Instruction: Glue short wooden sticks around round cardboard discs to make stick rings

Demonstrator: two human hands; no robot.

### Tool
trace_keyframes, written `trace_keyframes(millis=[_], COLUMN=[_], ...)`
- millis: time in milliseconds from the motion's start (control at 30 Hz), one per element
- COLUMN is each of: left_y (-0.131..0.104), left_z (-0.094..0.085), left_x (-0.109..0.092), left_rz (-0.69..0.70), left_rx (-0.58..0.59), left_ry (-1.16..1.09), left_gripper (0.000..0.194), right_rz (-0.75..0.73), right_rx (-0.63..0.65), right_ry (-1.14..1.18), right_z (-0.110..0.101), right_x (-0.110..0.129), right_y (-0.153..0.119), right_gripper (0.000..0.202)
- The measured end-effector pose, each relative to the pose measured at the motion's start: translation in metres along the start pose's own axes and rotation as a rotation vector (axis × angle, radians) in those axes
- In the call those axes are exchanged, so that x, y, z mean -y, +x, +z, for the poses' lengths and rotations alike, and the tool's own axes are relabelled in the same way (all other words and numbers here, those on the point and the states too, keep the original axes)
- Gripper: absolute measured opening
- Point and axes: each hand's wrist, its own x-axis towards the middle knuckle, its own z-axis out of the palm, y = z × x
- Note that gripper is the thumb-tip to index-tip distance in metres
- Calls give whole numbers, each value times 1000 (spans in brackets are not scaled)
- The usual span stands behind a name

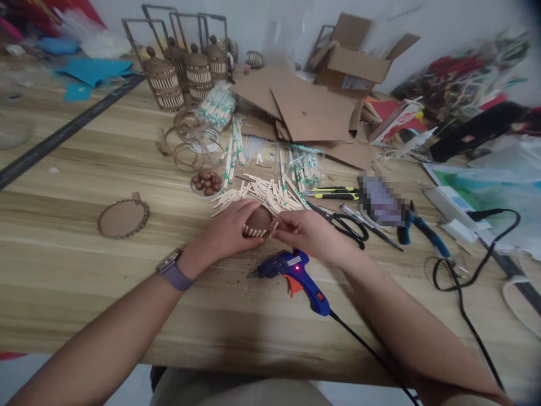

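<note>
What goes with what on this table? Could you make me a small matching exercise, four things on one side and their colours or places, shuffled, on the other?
Things:
1. Glue gun
2. Watch
3. Brown balls
4. Brown disc with a row of sticks

Colours or places:
A. Held in the left hand
B. In a small round dish
C. Blue, with an orange trigger
D. Strapped on a wrist

Right pairs: 1-C, 2-D, 3-B, 4-A
</note>
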Motion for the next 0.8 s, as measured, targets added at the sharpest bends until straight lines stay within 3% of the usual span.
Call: trace_keyframes(millis=[533, 800], left_y=[1, 2], left_z=[1, 0], left_x=[0, -2], left_rz=[-3, -1], left_rx=[7, 5], left_ry=[-5, -14], left_gripper=[70, 68], right_rz=[-105, -291], right_rx=[-57, -92], right_ry=[-56, -79], right_z=[17, 18], right_x=[-7, -14], right_y=[6, 6], right_gripper=[14, 16])
